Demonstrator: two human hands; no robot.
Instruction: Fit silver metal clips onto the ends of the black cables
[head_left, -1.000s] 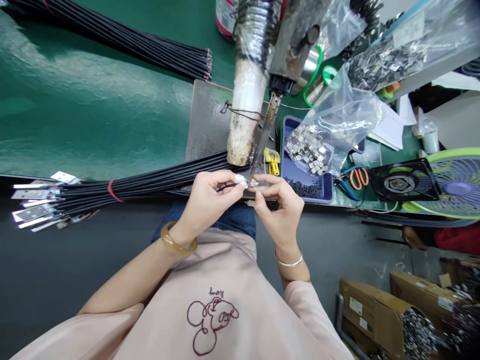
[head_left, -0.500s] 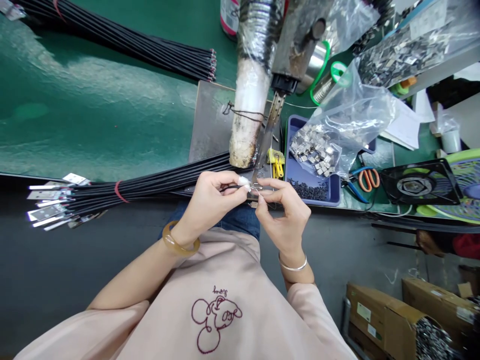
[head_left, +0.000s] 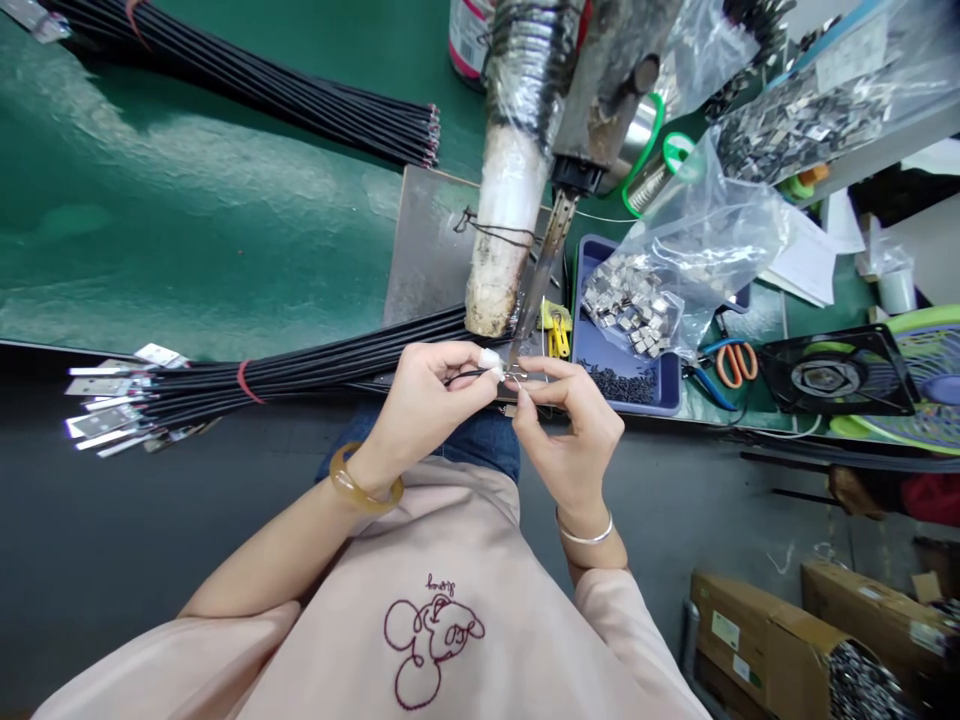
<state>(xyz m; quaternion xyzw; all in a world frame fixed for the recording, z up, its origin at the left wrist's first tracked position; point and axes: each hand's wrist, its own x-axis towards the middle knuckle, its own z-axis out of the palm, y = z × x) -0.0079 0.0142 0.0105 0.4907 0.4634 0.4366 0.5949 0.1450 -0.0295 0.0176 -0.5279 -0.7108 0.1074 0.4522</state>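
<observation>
My left hand (head_left: 420, 400) pinches the end of a thin black cable (head_left: 465, 376) between thumb and forefinger. My right hand (head_left: 574, 420) pinches a small metal clip (head_left: 516, 377) against that cable end. Both hands meet at the bench's front edge, just under the tip of a soldering iron (head_left: 544, 270) that hangs from a foil-wrapped fixture (head_left: 517, 150). A bundle of black cables (head_left: 300, 370) bound by a red band runs left from my left hand, its far ends carrying metal tags (head_left: 105, 405).
A blue tray (head_left: 626, 360) holds a plastic bag of metal clips (head_left: 637, 300) and small black pieces. Orange-handled scissors (head_left: 727, 362), a black fan (head_left: 832, 375) and solder spools (head_left: 660, 170) lie to the right. A second cable bundle (head_left: 285, 95) crosses the green mat. Cardboard boxes (head_left: 780, 630) stand below right.
My hands stay pinched together at the iron's tip; the right fingers have shifted slightly on the clip. The view has drifted a little to the right.
</observation>
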